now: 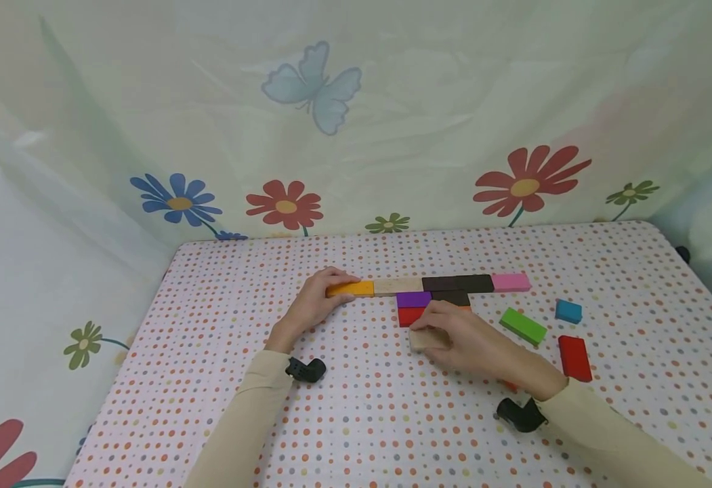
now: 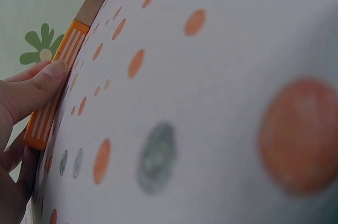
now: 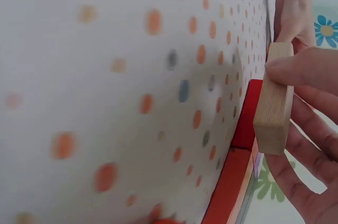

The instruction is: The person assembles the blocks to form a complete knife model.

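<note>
At the left end of a back row of blocks, my left hand (image 1: 311,299) pinches an orange block (image 1: 360,289) with white stripes (image 2: 44,121), thumb on its near side. The row continues rightward with a plain wood block (image 1: 398,287), black (image 1: 458,283) and a pink block (image 1: 512,282). My right hand (image 1: 474,339) grips another plain wood block (image 3: 274,105) between thumb and fingers, just in front of the nearer rows. Those rows show a purple block (image 1: 413,299), a black block (image 1: 451,297), a red block (image 1: 410,317) and an orange block (image 3: 228,187), partly hidden by the hand.
To the right lie a loose green block (image 1: 523,327), a blue block (image 1: 568,311) and a red block (image 1: 575,358). An orange-red piece (image 1: 510,385) peeks from under the right wrist. A dotted cloth (image 1: 356,420) covers the table; a flowered curtain (image 1: 404,115) hangs behind.
</note>
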Tool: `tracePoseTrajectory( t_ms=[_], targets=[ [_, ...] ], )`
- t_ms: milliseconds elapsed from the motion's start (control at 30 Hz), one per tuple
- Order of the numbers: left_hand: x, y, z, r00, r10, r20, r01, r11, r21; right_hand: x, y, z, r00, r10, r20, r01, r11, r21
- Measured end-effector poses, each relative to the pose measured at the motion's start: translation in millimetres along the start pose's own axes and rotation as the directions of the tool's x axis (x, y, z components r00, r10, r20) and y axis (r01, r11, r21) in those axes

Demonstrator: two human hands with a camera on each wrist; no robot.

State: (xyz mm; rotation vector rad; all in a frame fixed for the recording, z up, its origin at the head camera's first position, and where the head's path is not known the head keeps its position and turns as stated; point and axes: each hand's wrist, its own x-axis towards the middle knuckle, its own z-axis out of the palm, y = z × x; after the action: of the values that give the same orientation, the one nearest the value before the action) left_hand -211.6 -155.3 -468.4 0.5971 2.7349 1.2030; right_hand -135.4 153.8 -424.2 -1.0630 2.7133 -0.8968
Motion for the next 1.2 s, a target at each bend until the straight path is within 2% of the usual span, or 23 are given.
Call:
tracePoseTrajectory(
  t_ms=[167, 333, 633, 933, 1200],
  targets=[
    [-0.8, 1.2, -0.1, 1.000, -0.005, -0.007, 0.005, 1.000, 0.000, 15.9, 0.9, 2.2, 0.999, -0.025, -0.034, 0.024, 0.999, -0.039],
    [-0.6, 1.1, 1.2, 1.000, -0.009, -0.014, 0.009, 1.000, 0.005, 21.5, 3.1, 4.3, 0.999, -0.010, -0.044, 0.008, 0.999, -0.035],
    [-0.5, 0.5, 1.4, 1.000, -0.005, -0.010, 0.005, 1.000, 0.002, 20.4, 1.5, 9.1, 1.000, 0.019, 0.000, -0.019, 0.998, -0.056],
    [1.2, -0.7, 2.1, 1.000, 0.003, -0.018, -0.003, 1.000, 0.006, 16.9, 0.5, 14.8, 1.000, -0.024, -0.018, 0.021, 0.985, -0.171],
    [1.0, -1.1, 1.7, 1.000, -0.009, -0.015, 0.009, 1.000, 0.004, 15.8, 1.4, 17.3, 0.996, -0.081, -0.041, 0.071, 0.976, -0.204]
  ],
)
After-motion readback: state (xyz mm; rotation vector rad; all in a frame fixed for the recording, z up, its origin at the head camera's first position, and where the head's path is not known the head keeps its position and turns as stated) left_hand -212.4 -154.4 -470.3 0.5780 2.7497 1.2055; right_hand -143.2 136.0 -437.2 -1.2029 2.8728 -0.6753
